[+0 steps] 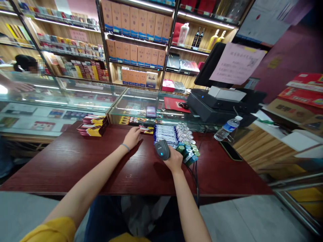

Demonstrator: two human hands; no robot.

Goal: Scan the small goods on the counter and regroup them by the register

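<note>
My right hand [174, 160] is closed round a grey barcode scanner [162, 149] with a blue light, held just above the dark red wooden table [75, 161]. Its head points toward a row of blue and white packs [165, 133] and several small green cans [188, 148]. My left hand [132, 136] reaches forward and rests on the table, fingers curled over a small yellow and dark pack [146, 129] at the foot of the glass counter. A band sits on my left wrist.
A stack of red and yellow packs [93, 125] lies at the table's back left. A water bottle [227, 128], a phone [231, 150], a cash register [217, 104] and a glass counter [75, 97] surround the table. Another person's hand [21, 87] rests on the glass, far left.
</note>
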